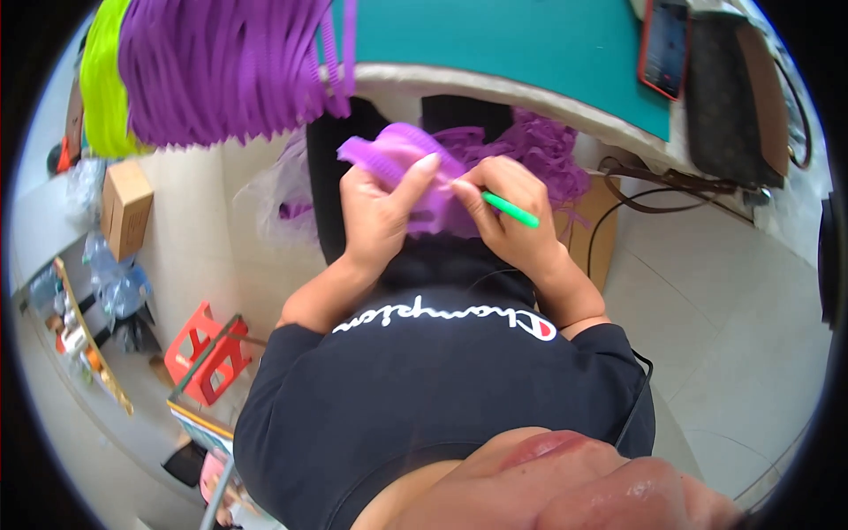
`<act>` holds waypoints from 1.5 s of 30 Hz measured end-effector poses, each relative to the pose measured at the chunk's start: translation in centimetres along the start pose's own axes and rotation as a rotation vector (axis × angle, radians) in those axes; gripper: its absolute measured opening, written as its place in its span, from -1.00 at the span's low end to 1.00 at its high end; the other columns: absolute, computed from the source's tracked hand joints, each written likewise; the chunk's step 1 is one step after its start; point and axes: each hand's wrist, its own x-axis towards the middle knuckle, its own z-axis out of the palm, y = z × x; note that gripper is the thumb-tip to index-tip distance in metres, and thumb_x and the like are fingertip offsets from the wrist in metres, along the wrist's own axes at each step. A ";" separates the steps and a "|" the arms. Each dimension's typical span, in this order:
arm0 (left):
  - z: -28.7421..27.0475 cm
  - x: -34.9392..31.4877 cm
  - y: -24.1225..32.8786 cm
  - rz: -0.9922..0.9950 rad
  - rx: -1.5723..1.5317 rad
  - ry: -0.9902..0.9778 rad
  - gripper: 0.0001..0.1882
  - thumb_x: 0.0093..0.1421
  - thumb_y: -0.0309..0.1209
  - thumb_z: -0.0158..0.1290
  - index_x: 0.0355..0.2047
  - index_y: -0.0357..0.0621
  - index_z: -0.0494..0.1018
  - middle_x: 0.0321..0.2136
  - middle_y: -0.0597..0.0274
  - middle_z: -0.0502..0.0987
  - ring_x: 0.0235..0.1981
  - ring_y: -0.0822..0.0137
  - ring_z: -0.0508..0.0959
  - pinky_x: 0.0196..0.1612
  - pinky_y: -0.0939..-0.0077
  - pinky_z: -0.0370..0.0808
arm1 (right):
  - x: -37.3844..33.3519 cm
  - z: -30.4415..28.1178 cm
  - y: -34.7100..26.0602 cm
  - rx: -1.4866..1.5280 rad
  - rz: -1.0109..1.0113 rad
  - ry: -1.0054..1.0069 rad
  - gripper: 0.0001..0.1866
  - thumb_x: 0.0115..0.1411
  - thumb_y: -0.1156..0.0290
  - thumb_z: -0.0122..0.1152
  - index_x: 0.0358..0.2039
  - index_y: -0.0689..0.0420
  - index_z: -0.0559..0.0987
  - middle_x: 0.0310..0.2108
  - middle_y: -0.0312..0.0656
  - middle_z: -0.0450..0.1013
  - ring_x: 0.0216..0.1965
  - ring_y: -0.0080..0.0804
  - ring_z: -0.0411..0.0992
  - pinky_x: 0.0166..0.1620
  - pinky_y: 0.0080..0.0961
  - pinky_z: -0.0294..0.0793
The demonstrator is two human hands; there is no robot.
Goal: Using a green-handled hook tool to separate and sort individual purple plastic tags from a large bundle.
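Note:
Just above my lap, my left hand (380, 208) is closed on a purple ribbed strip (402, 140), its thumb pressed on top. The strip curls up over the fingers, and part of it hangs below between my hands. Close beside it, my right hand (517, 203) is wrapped round a slim tool with a bright green handle (511, 209). The tool's working end is hidden by the fingers, and those fingertips meet the purple strip. A loose heap of purple strips (548, 155) lies beyond my right hand, under the table edge.
Bundles of purple strips (221, 66) and yellow-green strips (102, 84) hang over the edge of the green-topped table (477, 40). A phone (664, 44) and brown bag (733, 102) lie at its right. A carton (125, 208) and red stool (187, 346) stand at left.

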 end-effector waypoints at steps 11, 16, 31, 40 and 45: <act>-1.3 -0.8 -0.7 -0.156 -0.171 -0.098 -0.74 0.13 -0.58 0.15 -0.16 -0.24 0.41 -0.32 0.28 0.53 -0.29 0.48 0.54 -0.17 0.56 0.48 | -0.1 0.8 0.9 0.657 0.287 -0.032 -0.64 0.12 0.59 0.26 -0.53 0.10 0.20 -0.42 -0.18 0.44 -0.40 -0.55 0.37 -0.31 -0.60 0.40; -5.0 1.2 -4.7 -0.015 0.113 -0.025 -0.77 0.08 -0.69 0.06 -0.22 -0.28 0.45 -0.33 0.28 0.53 -0.33 0.52 0.53 -0.22 0.66 0.46 | -0.4 -1.4 0.9 1.035 -0.005 -0.159 -0.58 -0.01 0.75 0.21 -0.61 0.04 0.15 -0.54 -0.14 0.42 -0.51 -0.37 0.33 -0.42 -0.46 0.28; -10.9 1.1 -5.4 -0.682 -0.871 -0.081 -0.75 0.32 -0.39 -0.05 -0.07 -0.29 0.42 -0.28 0.18 0.58 -0.20 0.29 0.59 -0.05 0.39 0.55 | 1.6 -2.2 2.0 0.158 0.036 0.089 -0.67 0.02 0.59 0.34 -0.55 0.15 0.28 -0.34 -0.15 0.52 -0.36 -0.34 0.41 -0.27 -0.47 0.41; -3.3 -1.1 1.5 -0.380 -0.296 -0.251 -0.44 0.10 -0.60 0.17 0.12 -0.27 0.28 -0.16 0.12 0.52 -0.14 0.33 0.57 -0.08 0.41 0.55 | -0.6 -0.2 1.4 0.834 0.119 0.059 -0.37 0.24 -0.23 -0.08 -0.24 0.21 0.37 -0.19 -0.09 0.40 -0.13 -0.37 0.39 -0.09 -0.38 0.37; -1.1 -0.5 1.0 -0.264 -0.261 -0.161 -0.49 0.11 -0.64 0.14 0.08 -0.29 0.30 -0.19 0.11 0.54 -0.19 0.36 0.58 -0.17 0.51 0.58 | -0.4 0.1 0.3 0.878 0.179 0.006 -0.85 0.14 0.59 0.24 -0.30 0.24 0.45 -0.29 -0.14 0.41 -0.22 -0.45 0.40 -0.14 -0.53 0.40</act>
